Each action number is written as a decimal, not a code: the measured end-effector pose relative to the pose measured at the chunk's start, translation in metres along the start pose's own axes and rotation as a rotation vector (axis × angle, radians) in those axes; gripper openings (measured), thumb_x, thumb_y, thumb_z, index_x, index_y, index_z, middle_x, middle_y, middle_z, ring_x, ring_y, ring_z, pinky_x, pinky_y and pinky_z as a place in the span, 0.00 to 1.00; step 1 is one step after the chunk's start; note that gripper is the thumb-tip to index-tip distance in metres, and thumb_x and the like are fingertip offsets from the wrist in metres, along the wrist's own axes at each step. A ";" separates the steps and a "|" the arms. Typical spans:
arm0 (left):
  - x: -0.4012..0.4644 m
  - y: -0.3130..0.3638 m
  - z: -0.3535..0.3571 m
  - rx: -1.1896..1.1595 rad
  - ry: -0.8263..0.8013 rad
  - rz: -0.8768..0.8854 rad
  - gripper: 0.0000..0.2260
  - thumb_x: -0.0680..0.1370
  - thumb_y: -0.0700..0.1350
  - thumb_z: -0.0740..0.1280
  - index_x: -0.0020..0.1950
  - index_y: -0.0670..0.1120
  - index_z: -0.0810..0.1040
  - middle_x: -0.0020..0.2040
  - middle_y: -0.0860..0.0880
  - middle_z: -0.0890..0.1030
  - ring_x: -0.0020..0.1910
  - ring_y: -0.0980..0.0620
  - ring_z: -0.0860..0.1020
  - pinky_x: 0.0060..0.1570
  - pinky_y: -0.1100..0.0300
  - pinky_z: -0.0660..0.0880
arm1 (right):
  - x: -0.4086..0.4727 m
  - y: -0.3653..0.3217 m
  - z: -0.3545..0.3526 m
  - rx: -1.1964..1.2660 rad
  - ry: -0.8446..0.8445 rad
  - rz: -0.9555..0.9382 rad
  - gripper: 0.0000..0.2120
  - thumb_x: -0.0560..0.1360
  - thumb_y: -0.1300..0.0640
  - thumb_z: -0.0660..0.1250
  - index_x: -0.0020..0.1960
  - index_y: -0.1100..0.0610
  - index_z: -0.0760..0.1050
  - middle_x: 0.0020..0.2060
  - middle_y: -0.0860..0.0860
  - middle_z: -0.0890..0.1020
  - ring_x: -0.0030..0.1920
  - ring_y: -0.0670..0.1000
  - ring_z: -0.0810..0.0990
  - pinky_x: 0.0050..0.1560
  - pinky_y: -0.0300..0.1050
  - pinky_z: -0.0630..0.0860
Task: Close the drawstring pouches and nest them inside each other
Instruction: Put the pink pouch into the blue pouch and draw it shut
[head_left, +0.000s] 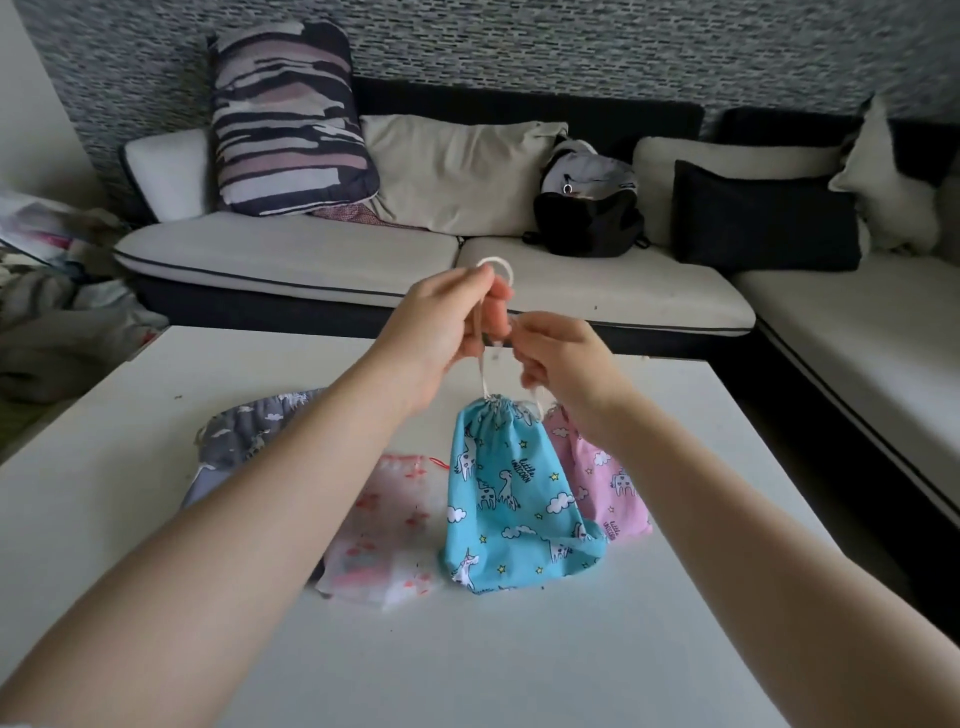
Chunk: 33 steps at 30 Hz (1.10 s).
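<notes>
Pouch (511, 499) marked "little UNICORN", cords (482, 376) pinched

The left forearm (218, 545) hides much of the grey pouch (244, 436).

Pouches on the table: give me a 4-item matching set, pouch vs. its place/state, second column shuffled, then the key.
Column 1
1. blue pouch
2. pink pouch
3. grey pouch
4. white pouch

Column 2
A. lies flat, farthest left on the table
B. mouth cinched, hanging by its cord from the left hand and right hand
C. red drawstring, lies flat between two others
D. partly hidden behind the right forearm

Pairs: 1-B, 2-D, 3-A, 4-C
</notes>
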<state>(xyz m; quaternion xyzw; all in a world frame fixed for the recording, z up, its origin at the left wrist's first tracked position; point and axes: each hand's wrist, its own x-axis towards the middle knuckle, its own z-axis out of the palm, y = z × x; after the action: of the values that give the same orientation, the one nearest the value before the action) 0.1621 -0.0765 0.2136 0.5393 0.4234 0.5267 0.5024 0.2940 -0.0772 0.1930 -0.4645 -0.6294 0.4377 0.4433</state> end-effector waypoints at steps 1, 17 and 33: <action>-0.002 0.004 0.004 0.048 -0.002 0.041 0.13 0.80 0.45 0.58 0.39 0.47 0.77 0.28 0.54 0.76 0.31 0.56 0.73 0.29 0.64 0.66 | -0.001 -0.003 0.003 -0.028 -0.027 -0.039 0.11 0.76 0.65 0.60 0.36 0.60 0.75 0.26 0.49 0.71 0.27 0.44 0.66 0.35 0.41 0.67; -0.034 -0.047 0.021 0.174 -0.144 -0.119 0.13 0.77 0.54 0.61 0.45 0.46 0.78 0.39 0.53 0.79 0.42 0.53 0.77 0.48 0.57 0.71 | -0.002 -0.012 -0.005 0.239 0.041 0.028 0.13 0.79 0.59 0.60 0.37 0.58 0.75 0.24 0.48 0.66 0.23 0.45 0.60 0.27 0.41 0.58; -0.013 -0.067 0.010 -0.255 -0.023 -0.517 0.14 0.80 0.42 0.55 0.36 0.44 0.72 0.20 0.54 0.62 0.24 0.56 0.63 0.27 0.64 0.62 | 0.008 0.033 -0.026 0.009 0.257 0.194 0.15 0.78 0.62 0.55 0.34 0.57 0.71 0.22 0.49 0.67 0.18 0.45 0.62 0.21 0.34 0.61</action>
<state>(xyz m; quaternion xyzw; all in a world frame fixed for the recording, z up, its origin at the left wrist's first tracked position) 0.1755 -0.0810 0.1457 0.3518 0.4714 0.4241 0.6886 0.3245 -0.0598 0.1681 -0.5733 -0.5179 0.4182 0.4778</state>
